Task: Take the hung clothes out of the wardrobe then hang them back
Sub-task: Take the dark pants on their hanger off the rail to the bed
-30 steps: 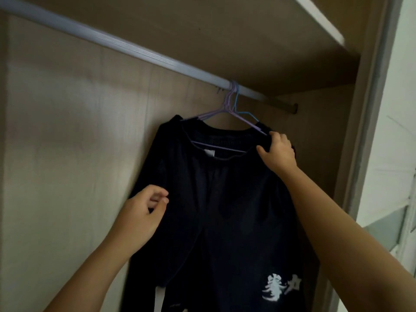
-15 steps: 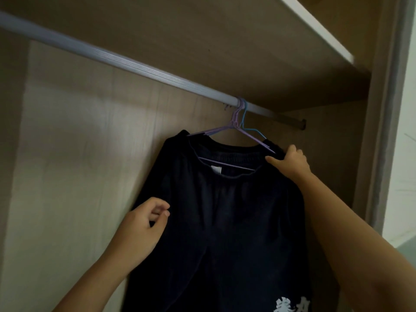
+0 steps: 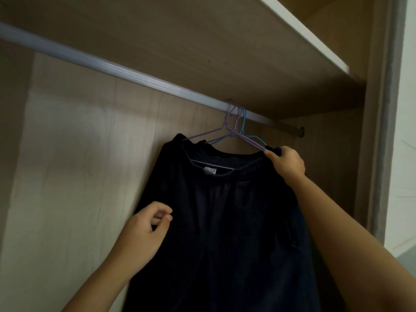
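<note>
Your right hand is clenched on the right end of the dark trousers, thumb and fingers curled round the waistband corner where the hanger wires run into it. A second ago that hand sat lower on the band, with the thumb under the edge; it has since slid up and outward to the very tip of the purple hanger.

Up and to the left of your grip, the hooks are over the rail, so the trousers hang inside the wardrobe, draped down below your grip. Two purple wire arms now show spread apart on the side away from your grip, where earlier they lay as one line. A blue hanger hooks on just beside them, its arm running down toward your fingers. The white label sits left of the grip, inside the waistband.

Your left hand has kept its pose, fingers loosely curled at the trousers' left edge, well below and left of the grip; whether it pinches cloth I cannot tell.
</note>
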Available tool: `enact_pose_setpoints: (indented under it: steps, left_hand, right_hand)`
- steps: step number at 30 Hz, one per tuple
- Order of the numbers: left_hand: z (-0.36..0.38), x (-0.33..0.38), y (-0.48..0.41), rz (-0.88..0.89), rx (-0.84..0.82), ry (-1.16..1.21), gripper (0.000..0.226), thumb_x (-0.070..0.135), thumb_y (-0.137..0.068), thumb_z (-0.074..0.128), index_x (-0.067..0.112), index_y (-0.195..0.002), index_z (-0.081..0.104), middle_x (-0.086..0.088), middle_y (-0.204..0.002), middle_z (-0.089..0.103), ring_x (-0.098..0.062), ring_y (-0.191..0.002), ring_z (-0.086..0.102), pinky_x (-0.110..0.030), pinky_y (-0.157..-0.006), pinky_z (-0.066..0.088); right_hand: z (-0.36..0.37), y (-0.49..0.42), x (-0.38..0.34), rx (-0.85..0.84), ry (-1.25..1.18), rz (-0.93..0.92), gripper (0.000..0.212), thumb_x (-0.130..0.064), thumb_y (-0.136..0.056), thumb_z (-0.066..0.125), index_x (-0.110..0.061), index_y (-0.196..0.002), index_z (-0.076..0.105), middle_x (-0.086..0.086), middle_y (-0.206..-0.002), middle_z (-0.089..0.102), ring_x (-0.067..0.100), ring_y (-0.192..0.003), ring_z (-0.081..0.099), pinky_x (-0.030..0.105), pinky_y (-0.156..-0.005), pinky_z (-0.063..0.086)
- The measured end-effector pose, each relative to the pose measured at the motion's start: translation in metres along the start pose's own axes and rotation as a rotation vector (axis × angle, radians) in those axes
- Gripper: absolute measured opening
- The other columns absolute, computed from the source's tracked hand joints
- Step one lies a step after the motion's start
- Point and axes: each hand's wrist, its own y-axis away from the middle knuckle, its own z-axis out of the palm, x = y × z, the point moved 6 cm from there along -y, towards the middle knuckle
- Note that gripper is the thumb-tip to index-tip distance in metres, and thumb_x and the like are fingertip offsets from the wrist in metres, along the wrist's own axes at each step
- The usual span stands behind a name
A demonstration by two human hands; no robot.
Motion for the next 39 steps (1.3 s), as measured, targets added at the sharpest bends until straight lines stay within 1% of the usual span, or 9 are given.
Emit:
enact_pose_setpoints:
  steps: [4,9,12,16,22,26,29,34,39]
  left_hand:
    - [-0.002,0.0,-0.002,0.001,0.007,0.001,0.022,0.013,-0.086,0.055,0.034,-0.08,0.058,0.007,-0.086,0.067,-0.01,-0.085,0.063,-0.023,-0.077,0.046]
    - [-0.001,0.0,-0.003,0.016,0.015,-0.003,0.02,0.014,-0.087,0.055,0.033,-0.08,0.058,0.009,-0.087,0.066,-0.006,-0.084,0.062,-0.017,-0.071,0.043]
    - [0.0,0.003,-0.006,0.032,0.07,-0.054,0.012,0.016,-0.088,0.052,0.026,-0.089,0.059,0.009,-0.092,0.063,-0.001,-0.084,0.058,-0.013,-0.065,0.039]
    - [0.001,0.014,-0.006,0.106,0.201,-0.189,0.024,0.017,-0.087,0.055,0.011,-0.11,0.055,-0.003,-0.109,0.056,-0.016,-0.096,0.057,-0.024,-0.076,0.041]
    - [0.021,0.02,0.003,0.376,0.255,-0.295,0.044,0.036,-0.085,0.048,0.005,-0.115,0.053,-0.016,-0.111,0.057,-0.024,-0.103,0.047,-0.037,-0.085,0.044]
    - [0.06,0.006,0.015,0.399,0.118,-0.32,0.056,0.043,-0.084,0.044,0.008,-0.127,0.045,-0.017,-0.122,0.054,-0.025,-0.113,0.04,-0.048,-0.089,0.043]
    - [0.102,-0.005,0.029,0.367,-0.099,-0.206,0.055,0.041,-0.085,0.051,0.006,-0.128,0.046,-0.016,-0.123,0.057,-0.031,-0.112,0.052,-0.048,-0.091,0.042]
    - [0.168,0.001,0.088,0.336,-0.393,-0.058,0.026,0.026,-0.085,0.059,0.006,-0.1,0.06,-0.006,-0.082,0.065,-0.028,-0.073,0.062,-0.027,-0.055,0.037]
    - [0.217,0.018,0.177,0.324,-0.632,0.022,0.022,0.034,-0.086,0.054,0.012,-0.091,0.057,0.015,-0.057,0.039,-0.003,-0.049,0.039,-0.017,-0.042,0.024]
  right_hand:
    - [-0.015,0.004,-0.023,0.135,0.003,-0.062,0.043,-0.045,-0.089,0.05,-0.008,-0.11,0.056,0.013,-0.105,0.064,0.033,-0.097,0.059,0.03,-0.067,0.037]
    - [-0.035,0.026,-0.022,0.191,-0.102,-0.069,0.039,-0.045,-0.087,0.053,-0.011,-0.105,0.058,0.003,-0.091,0.058,0.021,-0.082,0.055,0.029,-0.065,0.038]
    - [-0.048,0.049,-0.01,0.21,-0.128,-0.096,0.033,-0.044,-0.085,0.055,-0.013,-0.098,0.06,0.002,-0.089,0.062,0.022,-0.084,0.059,0.037,-0.071,0.049]
    - [-0.072,0.088,0.014,0.249,-0.051,-0.127,0.031,-0.039,-0.084,0.059,-0.009,-0.09,0.062,0.01,-0.088,0.067,0.028,-0.084,0.062,0.045,-0.077,0.052]
    - [-0.108,0.152,0.058,0.209,0.061,-0.123,0.028,-0.037,-0.077,0.066,-0.01,-0.076,0.059,0.01,-0.067,0.059,0.027,-0.068,0.056,0.033,-0.062,0.04]
    - [-0.127,0.204,0.099,0.154,0.123,-0.002,0.043,-0.044,-0.071,0.061,-0.001,-0.075,0.06,0.022,-0.066,0.061,0.025,-0.062,0.054,0.029,-0.055,0.037]
    - [-0.145,0.256,0.122,0.127,0.137,0.092,0.059,-0.059,-0.06,0.053,-0.001,-0.072,0.06,0.022,-0.063,0.06,0.012,-0.057,0.049,0.02,-0.05,0.036]
    - [-0.192,0.341,0.165,0.108,0.289,0.317,0.078,-0.084,-0.052,0.047,-0.011,-0.071,0.062,0.008,-0.063,0.064,0.019,-0.068,0.058,0.031,-0.059,0.041]
    - [-0.244,0.435,0.189,0.069,0.46,0.498,0.023,-0.028,-0.08,0.068,-0.006,-0.074,0.062,0.012,-0.068,0.065,0.029,-0.07,0.062,0.044,-0.064,0.046]
